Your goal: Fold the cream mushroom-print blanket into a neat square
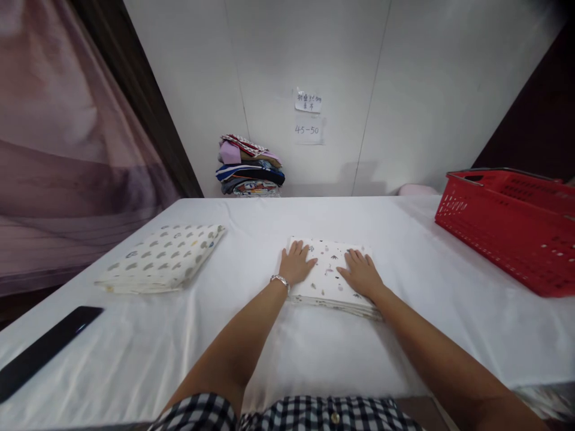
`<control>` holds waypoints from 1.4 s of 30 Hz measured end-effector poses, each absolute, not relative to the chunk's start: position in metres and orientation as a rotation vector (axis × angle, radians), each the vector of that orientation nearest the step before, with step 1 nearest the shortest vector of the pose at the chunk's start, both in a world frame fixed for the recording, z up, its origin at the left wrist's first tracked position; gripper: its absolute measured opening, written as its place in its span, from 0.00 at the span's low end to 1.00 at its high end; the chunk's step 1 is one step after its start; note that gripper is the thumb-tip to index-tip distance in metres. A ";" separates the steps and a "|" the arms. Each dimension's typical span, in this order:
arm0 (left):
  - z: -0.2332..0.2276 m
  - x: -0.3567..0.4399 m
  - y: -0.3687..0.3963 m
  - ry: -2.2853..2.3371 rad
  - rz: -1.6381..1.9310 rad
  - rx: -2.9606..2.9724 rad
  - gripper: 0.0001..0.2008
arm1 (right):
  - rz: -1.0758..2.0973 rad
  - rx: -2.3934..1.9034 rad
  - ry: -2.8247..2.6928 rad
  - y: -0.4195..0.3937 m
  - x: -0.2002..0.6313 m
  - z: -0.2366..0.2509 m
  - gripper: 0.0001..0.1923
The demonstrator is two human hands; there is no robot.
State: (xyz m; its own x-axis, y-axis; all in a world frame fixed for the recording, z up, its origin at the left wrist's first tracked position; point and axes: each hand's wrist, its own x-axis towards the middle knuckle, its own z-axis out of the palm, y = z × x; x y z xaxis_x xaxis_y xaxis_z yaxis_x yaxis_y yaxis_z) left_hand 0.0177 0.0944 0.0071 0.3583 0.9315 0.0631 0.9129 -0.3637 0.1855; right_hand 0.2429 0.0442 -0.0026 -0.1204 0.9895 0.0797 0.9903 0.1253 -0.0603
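A folded white cloth [330, 278] with small grey plant-like prints lies in front of me, its layers showing along the near edge. My left hand [295, 264] rests flat on its left side, fingers spread, with a bracelet at the wrist. On the right side of the same cloth my right hand [360, 273] lies palm down, fingers stretched out. Neither hand grips anything. Further left sits another folded cloth [164, 257], white with grey cloud-like shapes, apart from both hands.
A red plastic basket [507, 230] stands at the right of the white-covered table [238, 335]. At the left edge lies a black flat device [47, 347]. Beyond the far edge is a stack of folded fabrics [251, 167], beside paper notes [309, 129] on the wall.
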 end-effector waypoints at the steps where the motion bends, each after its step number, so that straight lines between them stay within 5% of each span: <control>1: 0.007 0.018 0.094 1.696 0.243 2.481 0.31 | -0.015 -2.008 -2.280 0.042 0.243 -0.003 0.34; 10: 0.016 0.013 0.094 1.995 0.545 2.109 0.29 | 0.178 -2.119 -1.909 0.020 0.261 -0.010 0.30; 19: 0.025 -0.005 0.104 1.986 0.412 1.812 0.37 | 0.532 -1.954 -1.509 -0.010 0.274 -0.031 0.32; 26: 0.033 -0.025 0.116 2.124 0.632 1.692 0.37 | 0.657 -1.800 -1.419 0.031 0.255 -0.019 0.31; 32: 0.027 -0.042 0.107 2.195 0.537 1.719 0.33 | 0.601 -1.853 -1.697 0.071 0.253 -0.003 0.29; 38: 0.012 -0.035 0.068 1.971 0.508 2.380 0.29 | 0.048 -1.883 -2.173 0.050 0.230 0.011 0.27; 42: 0.002 -0.034 0.061 1.782 0.370 2.503 0.25 | 0.156 -1.675 -2.440 0.033 0.207 0.008 0.31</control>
State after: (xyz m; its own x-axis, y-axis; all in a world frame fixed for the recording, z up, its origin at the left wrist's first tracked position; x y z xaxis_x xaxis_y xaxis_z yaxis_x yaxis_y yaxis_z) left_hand -0.0341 0.0609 0.0018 0.3085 0.9366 0.1660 0.9254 -0.3359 0.1756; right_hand 0.2071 0.0325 0.0080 -0.3507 0.9325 0.0866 0.9139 0.3610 -0.1857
